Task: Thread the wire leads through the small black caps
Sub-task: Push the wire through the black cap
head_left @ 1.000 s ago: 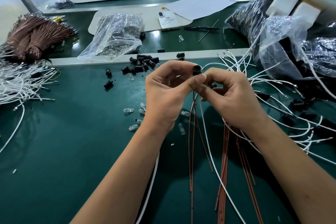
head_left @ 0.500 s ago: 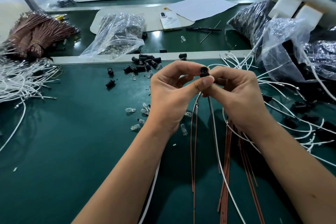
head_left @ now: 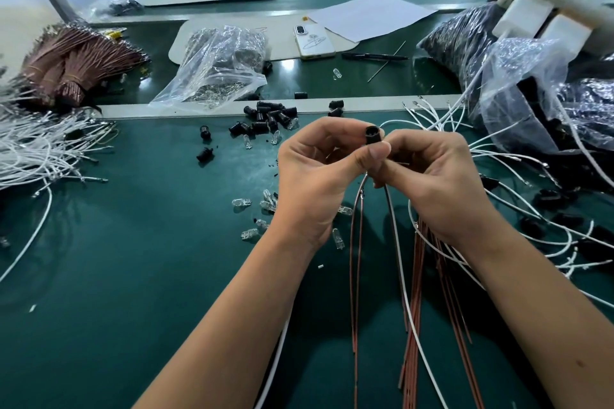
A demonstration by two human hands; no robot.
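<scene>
A small black cap (head_left: pixel 372 135) is held upright above the green table, its open end facing up. My left hand (head_left: pixel 319 173) pinches it with thumb and forefinger. My right hand (head_left: pixel 428 176) pinches it from the other side. Brown wire leads (head_left: pixel 358 242) and a white wire lead (head_left: pixel 398 262) hang down from under the cap between my wrists. Where the leads enter the cap is hidden by my fingers. A pile of loose black caps (head_left: pixel 269 118) lies on the table behind my hands.
Small clear bulbs (head_left: pixel 262 209) lie under my left hand. White wires (head_left: pixel 36 153) and a brown wire bundle (head_left: pixel 73 60) sit at left. A clear bag (head_left: pixel 219 70), a phone (head_left: pixel 314 41) and a pen (head_left: pixel 373 56) lie behind. Plastic bags (head_left: pixel 521 83) and white wires fill the right side.
Both hands have shifted a little to the right with the cap. The hanging leads have swung with them.
</scene>
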